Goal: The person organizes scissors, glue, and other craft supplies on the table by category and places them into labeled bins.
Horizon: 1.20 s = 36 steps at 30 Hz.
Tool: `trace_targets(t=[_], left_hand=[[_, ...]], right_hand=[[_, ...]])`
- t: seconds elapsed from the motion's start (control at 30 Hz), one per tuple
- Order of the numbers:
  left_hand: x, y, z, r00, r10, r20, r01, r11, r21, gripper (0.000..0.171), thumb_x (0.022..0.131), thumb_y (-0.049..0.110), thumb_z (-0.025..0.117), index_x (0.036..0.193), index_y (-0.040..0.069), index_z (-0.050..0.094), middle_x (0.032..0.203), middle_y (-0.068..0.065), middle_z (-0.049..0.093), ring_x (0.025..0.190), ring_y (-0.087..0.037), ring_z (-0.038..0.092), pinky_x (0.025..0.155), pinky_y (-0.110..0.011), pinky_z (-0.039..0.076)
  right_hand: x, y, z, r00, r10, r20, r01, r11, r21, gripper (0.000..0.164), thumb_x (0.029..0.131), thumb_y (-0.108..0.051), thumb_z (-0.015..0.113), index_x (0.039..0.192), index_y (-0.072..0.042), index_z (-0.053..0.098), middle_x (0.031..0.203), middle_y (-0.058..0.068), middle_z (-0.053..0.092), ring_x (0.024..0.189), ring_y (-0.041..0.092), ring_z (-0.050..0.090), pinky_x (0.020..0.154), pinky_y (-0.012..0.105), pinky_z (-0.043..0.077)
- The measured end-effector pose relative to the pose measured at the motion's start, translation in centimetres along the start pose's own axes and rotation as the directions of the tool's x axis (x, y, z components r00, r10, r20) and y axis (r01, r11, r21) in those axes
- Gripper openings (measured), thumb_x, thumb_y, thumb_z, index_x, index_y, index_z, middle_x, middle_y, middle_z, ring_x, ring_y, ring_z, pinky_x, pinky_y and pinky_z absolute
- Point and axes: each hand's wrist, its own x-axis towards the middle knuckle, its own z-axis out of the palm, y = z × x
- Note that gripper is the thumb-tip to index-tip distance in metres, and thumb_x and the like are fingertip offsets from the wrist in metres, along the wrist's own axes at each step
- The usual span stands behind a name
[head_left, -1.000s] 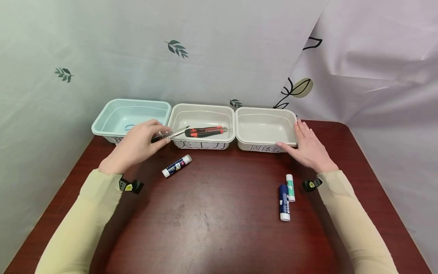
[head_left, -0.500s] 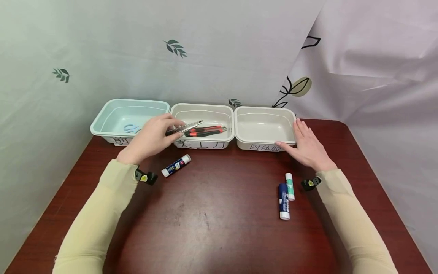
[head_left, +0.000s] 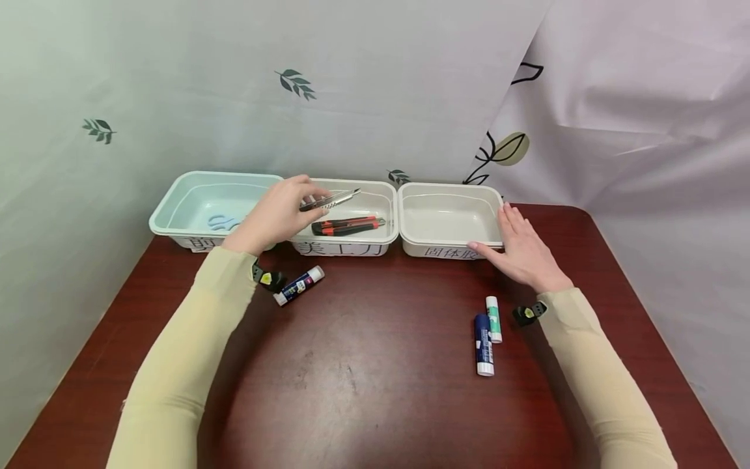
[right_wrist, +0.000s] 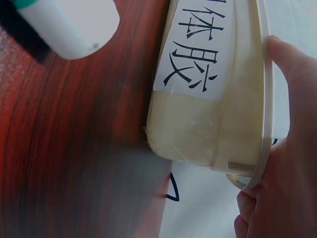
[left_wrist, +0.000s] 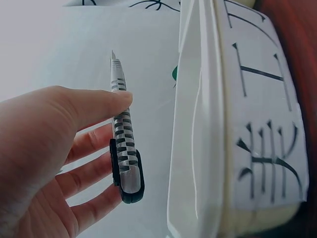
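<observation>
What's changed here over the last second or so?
The left hand moved rightward, carrying the silver knife farther over the middle bin; nothing was let go. The right hand stayed against the right bin, and the red-and-black knives and three glue sticks stayed put.

The head view looks forward and down across the desk [head_left: 404, 404], far enough back to span the row of bins [head_left: 346, 240]. From close at the left grip [left_wrist: 59, 148], the left wrist view faces the cutter [left_wrist: 125, 134] and middle label [left_wrist: 267, 104], which the head view shares; the right wrist view, equally near, shares the right label [right_wrist: 195, 49] and right grip [right_wrist: 292, 158].
</observation>
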Motion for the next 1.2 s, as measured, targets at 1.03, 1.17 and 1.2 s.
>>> trace_targets(t=[1.03,1.17,1.2], left_hand=[[5.0,-2.4,1.7,0.976,-0.159,0.146,0.159,0.987,0.009,0.052,0.097,0.018,0.071,0.146,0.008,0.057,0.145,-0.018,0.051,0.131,-0.039,0.046,0.109,-0.055,0.036],[5.0,-2.4,1.7,0.981,-0.147,0.130,0.147,0.989,0.005,0.052,0.096,0.020,0.073,0.145,0.007,0.057,0.144,-0.017,0.053,0.127,-0.038,0.050,0.106,-0.054,0.039],[5.0,-2.3,1.6,0.982,-0.143,0.126,0.143,0.990,0.004,0.052,0.096,0.020,0.073,0.144,0.007,0.058,0.143,-0.017,0.054,0.126,-0.038,0.051,0.106,-0.054,0.039]], right_hand=[[0.3,-0.4,-0.2,1.000,-0.007,0.013,0.007,1.000,0.000,0.105,0.096,-0.067,0.051,0.159,0.007,0.011,0.166,0.024,0.004,0.154,0.034,0.001,0.122,0.044,0.002],[0.2,-0.2,-0.2,1.000,-0.003,0.012,0.003,1.000,-0.005,0.105,0.096,-0.067,0.051,0.159,0.008,0.011,0.166,0.024,0.004,0.153,0.035,0.002,0.122,0.045,0.003],[0.2,-0.1,-0.2,1.000,-0.002,0.014,0.002,1.000,-0.005,0.105,0.097,-0.066,0.051,0.159,0.008,0.011,0.166,0.024,0.003,0.153,0.036,0.002,0.122,0.045,0.002]])
